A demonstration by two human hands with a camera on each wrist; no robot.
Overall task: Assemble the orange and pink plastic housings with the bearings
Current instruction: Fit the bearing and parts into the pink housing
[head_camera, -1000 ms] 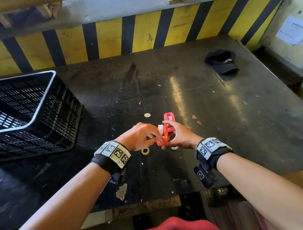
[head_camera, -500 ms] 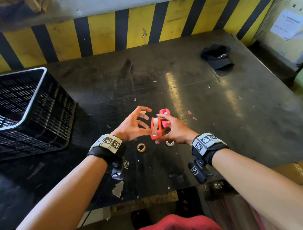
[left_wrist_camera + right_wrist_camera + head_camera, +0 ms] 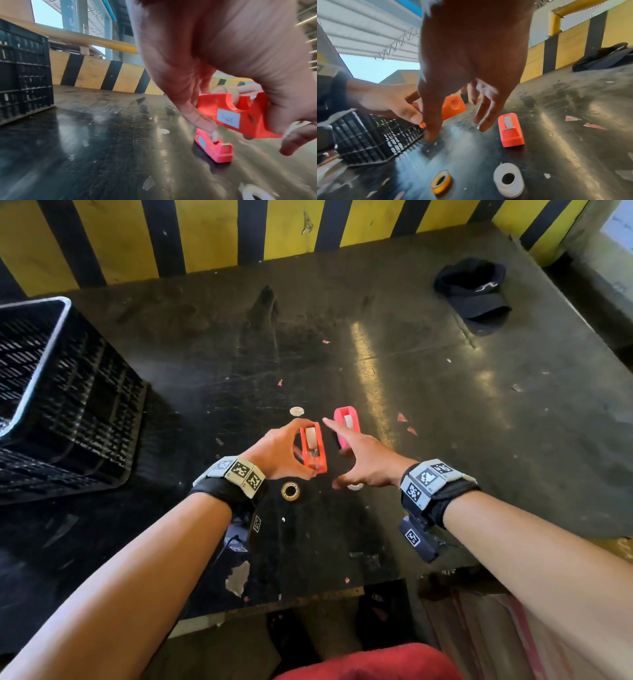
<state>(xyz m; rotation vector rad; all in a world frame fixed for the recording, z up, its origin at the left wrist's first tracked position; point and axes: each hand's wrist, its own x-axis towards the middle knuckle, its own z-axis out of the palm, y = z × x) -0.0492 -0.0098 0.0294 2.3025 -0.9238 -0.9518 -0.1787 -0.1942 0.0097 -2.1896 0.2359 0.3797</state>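
My left hand [image 3: 298,450] grips the orange housing [image 3: 313,446] by its two ends, just above the table, with a pale roller sitting in its slot. The left wrist view shows a white label on the orange housing [image 3: 240,116]. My right hand [image 3: 342,453] hovers beside it with its fingers spread and holds nothing. The pink housing [image 3: 346,422] stands on the table just beyond my right fingers, with a white strip in its top [image 3: 510,131]. A yellow ring [image 3: 290,491] lies below my left hand. A white ring [image 3: 508,178] lies under my right palm.
A black slatted crate [image 3: 68,412] stands on the left of the dark scratched table [image 3: 445,405]. A black cap [image 3: 474,292] lies at the back right. A small pale disc [image 3: 296,411] sits beyond the orange housing. A yellow-and-black striped wall [image 3: 274,231] closes the far side.
My right hand has let go of the orange housing and spread open. My left hand, open half a second ago, now grips the housing and has drawn it slightly left.
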